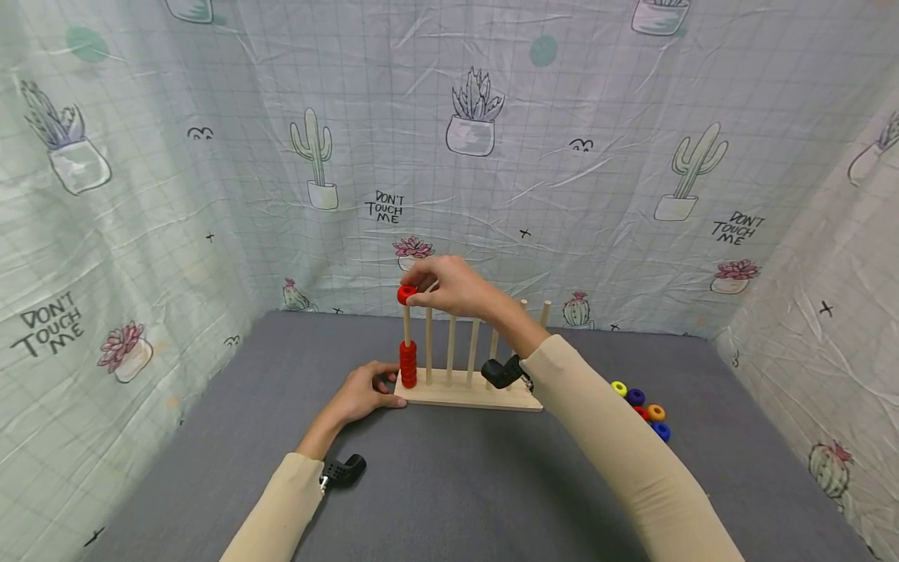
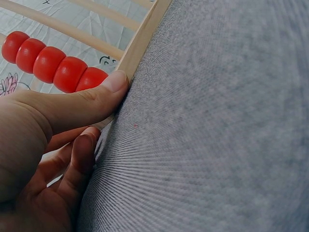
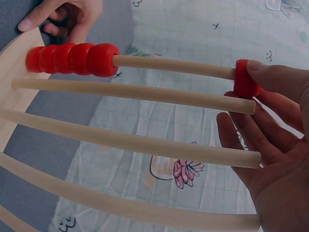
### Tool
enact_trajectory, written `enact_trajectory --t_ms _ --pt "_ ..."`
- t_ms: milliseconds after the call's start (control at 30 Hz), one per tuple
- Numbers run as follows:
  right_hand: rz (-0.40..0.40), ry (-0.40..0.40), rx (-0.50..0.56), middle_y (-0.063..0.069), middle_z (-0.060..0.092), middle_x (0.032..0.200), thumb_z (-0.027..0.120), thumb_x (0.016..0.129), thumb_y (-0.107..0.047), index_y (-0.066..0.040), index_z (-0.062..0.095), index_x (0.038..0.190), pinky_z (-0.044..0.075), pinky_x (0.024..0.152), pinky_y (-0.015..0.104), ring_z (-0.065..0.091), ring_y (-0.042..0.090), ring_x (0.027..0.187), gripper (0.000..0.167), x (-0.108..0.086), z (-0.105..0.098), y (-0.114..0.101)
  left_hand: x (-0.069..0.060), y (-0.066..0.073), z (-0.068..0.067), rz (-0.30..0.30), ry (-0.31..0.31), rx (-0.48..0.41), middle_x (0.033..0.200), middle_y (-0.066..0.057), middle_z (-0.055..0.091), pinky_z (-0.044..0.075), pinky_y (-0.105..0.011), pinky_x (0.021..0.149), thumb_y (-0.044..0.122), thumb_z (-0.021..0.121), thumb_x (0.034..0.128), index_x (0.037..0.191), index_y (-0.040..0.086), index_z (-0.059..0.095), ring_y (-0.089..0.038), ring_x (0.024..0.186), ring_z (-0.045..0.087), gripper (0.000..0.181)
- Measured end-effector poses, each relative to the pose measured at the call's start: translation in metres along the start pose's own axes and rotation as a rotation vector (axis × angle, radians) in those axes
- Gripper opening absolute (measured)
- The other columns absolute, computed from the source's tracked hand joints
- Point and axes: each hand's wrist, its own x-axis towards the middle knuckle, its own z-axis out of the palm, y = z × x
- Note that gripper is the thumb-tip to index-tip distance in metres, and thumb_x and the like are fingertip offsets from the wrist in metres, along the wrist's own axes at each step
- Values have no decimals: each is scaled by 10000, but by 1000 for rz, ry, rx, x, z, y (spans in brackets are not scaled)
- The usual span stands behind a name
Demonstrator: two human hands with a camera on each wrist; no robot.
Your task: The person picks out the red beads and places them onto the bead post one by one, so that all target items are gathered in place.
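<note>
A wooden peg rack stands on the table, its flat base [image 1: 467, 396] carrying a row of upright pegs [image 3: 145, 141]. Several red beads [image 1: 408, 364] are stacked at the bottom of the leftmost peg. My right hand [image 1: 456, 289] pinches another red bead [image 3: 245, 79] between thumb and fingers at that peg's top end. In the right wrist view the peg tip meets this bead. My left hand [image 1: 361, 393] grips the left end of the base, its thumb [image 2: 104, 94] on the front edge beside the lowest bead and its fingers curled behind, partly hidden.
Loose beads lie at the right on the grey tabletop [image 1: 449, 484]: yellow [image 1: 619, 388], purple [image 1: 635, 397], orange [image 1: 656, 413], blue [image 1: 661, 431] and red, partly behind my right sleeve [image 1: 611, 421]. A printed cloth [image 1: 492, 195] hangs behind and around the table.
</note>
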Motion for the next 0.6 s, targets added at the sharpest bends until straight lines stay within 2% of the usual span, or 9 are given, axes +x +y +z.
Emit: enact_trajectory --t_ms 600 --pt "1 -6 -28 53 759 1101 749 967 -191 -95 723 1244 581 866 293 721 174 1014 294 0 1 -1 -1 0 0 5 -3 -23 1141 -100 661 463 -324 769 222 926 777 1383 27 647 -176 877 577 695"
